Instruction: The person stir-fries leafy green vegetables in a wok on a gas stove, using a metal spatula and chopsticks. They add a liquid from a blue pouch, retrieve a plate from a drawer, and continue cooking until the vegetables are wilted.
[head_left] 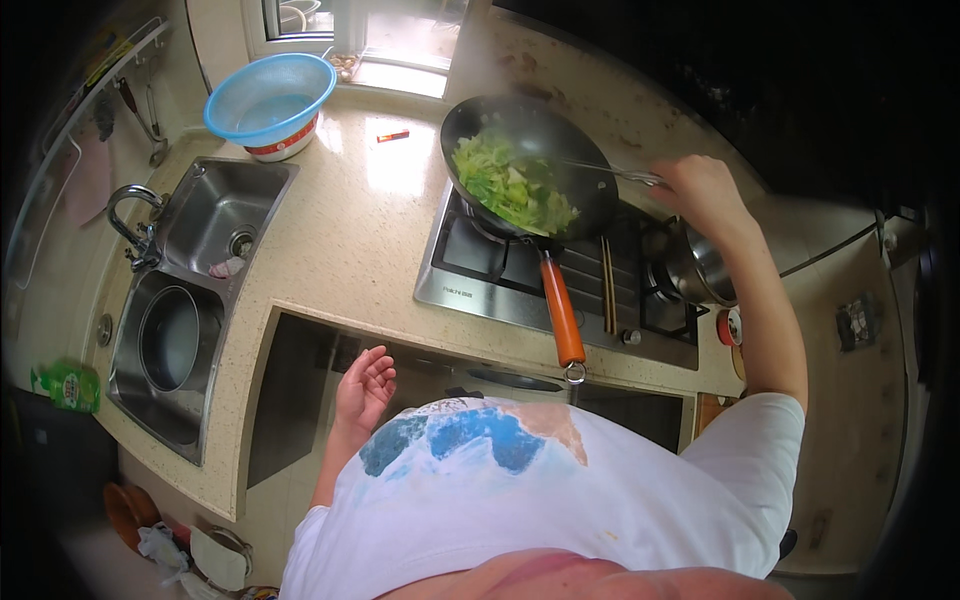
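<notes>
My right hand [702, 195] is closed around the end of a long metal cooking utensil [618, 173], which reaches over the right side of a dark wok [588, 208]. Its working end is not clear to see. Chopped green leafy vegetables [508, 183] lie in the left and lower part of the wok. The wok sits on the gas stove [447, 285], its orange handle [560, 315] pointing toward me. My left hand [366, 383] hangs in front of the counter edge, holding nothing, its fingers loosely curled and slightly apart.
Chopsticks [608, 285] lie on the stove right of the wok handle. A steel pot [700, 265] stands farther right, under my forearm. A blue basket [270, 100] rests in a bowl at the back left. The double sink [215, 215] holds a round pan [169, 338].
</notes>
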